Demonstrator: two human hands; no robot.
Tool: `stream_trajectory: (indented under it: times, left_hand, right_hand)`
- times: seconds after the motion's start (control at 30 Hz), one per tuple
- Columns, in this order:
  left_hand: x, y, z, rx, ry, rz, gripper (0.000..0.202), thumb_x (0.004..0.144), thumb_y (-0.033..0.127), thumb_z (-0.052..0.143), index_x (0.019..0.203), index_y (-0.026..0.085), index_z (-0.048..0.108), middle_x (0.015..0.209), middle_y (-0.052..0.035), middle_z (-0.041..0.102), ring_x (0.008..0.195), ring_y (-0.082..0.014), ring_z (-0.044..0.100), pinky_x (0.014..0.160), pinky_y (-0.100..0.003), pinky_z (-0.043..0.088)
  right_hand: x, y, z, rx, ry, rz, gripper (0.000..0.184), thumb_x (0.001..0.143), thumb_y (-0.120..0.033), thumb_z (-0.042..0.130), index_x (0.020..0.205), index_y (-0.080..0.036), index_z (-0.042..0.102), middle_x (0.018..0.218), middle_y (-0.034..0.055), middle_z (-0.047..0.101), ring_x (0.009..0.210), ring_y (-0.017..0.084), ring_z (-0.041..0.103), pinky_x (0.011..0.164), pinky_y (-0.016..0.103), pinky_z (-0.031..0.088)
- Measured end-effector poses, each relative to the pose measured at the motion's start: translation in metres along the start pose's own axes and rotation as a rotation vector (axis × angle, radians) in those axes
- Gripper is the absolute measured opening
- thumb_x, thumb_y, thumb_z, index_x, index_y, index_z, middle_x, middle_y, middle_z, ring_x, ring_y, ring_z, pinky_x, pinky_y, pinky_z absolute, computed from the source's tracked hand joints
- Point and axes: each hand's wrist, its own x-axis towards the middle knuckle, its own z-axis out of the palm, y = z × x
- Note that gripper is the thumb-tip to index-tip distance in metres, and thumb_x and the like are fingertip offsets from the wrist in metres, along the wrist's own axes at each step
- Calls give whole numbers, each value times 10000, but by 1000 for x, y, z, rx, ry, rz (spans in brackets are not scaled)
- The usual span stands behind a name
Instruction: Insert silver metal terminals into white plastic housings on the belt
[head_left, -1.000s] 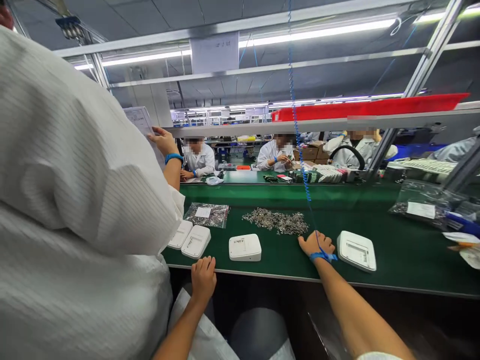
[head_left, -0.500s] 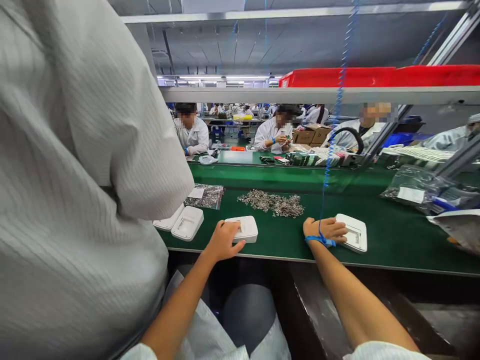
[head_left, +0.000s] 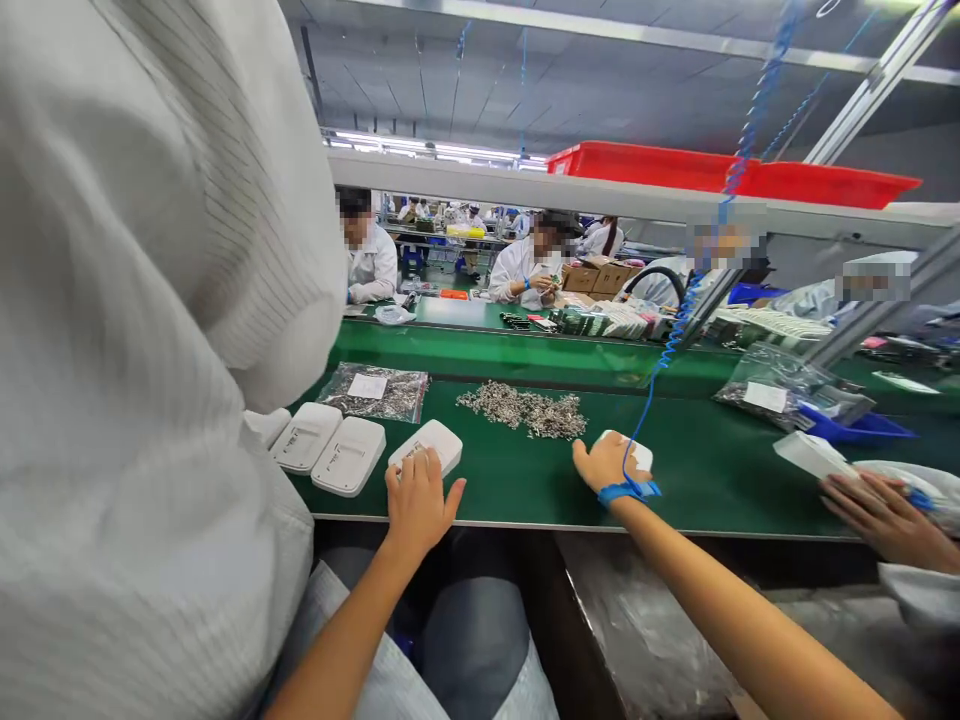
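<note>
My left hand [head_left: 418,498] lies with its fingertips on the front of a white plastic housing [head_left: 444,442], the thumb spread away from it. My right hand [head_left: 606,462] rests across another white plastic housing [head_left: 642,458], fingers stretched over it and partly hiding it. On that wrist is a blue wrist strap [head_left: 627,491] with a coiled blue cord [head_left: 679,325]. Left of my left hand, two more white housings [head_left: 349,456] lie side by side, and a third is partly covered by a white sleeve. A pile of small metal parts [head_left: 525,408] lies behind and between my hands.
A co-worker in a white coat [head_left: 150,400] fills the left side. At right, another person's hand [head_left: 889,515] touches a white box-like piece [head_left: 814,455]. Bags of parts [head_left: 390,390] lie on the green bench [head_left: 495,490]. Red trays [head_left: 645,165] sit on the overhead shelf.
Both hands have slid their housings left relative to the metal pile; the left one now sits near the row of housings. The view has turned, and another person's hand has appeared at right.
</note>
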Motion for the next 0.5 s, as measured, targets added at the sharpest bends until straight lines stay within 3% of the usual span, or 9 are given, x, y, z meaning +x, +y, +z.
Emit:
stream_trajectory:
  times: [0.1,0.2,0.3,0.4,0.5]
  left_hand:
    - [12,22,8,-64,41,-30,536,962,467,452,1300,55,508,1319,-254,527,1157,-405,490,952,-568,326]
    - [26,46,16,-306,-90,265,427,960,434,466,1250,130,541,1295,-170,560,1179,-327,488,959,-473,360]
    - [37,58,22,-502,-264,521,353,968,433,478,1218,194,551,1285,-93,582,1191,-254,492,959,-399,370]
    - [40,56,25,-569,-329,511,344,974,411,484,1252,213,520,1307,-65,580,1211,-237,483,983,-405,340]
    - [40,52,25,-612,-355,459,346,966,397,497,1259,214,514,1312,-61,582,1203,-240,482,986,-407,328]
  right_hand:
    - [-3,-17,-7,-8,-111,-194,478,900,-408,553,1193,-31,518,1146,254,561,1079,362,574,870,433,456]
    - [8,-40,-10,-15,-249,-428,317,888,-301,605,1136,-105,585,1062,148,644,1033,250,607,842,290,455]
    - [33,-60,-10,-54,-367,-586,108,888,-194,597,964,-171,671,928,58,695,904,188,639,801,246,441]
    - [56,-70,0,-111,-450,-674,60,863,-169,649,854,-183,706,888,43,711,880,186,649,772,241,440]
    - [65,-70,18,-154,-481,-722,51,858,-191,680,887,-191,722,913,52,717,909,204,653,757,249,445]
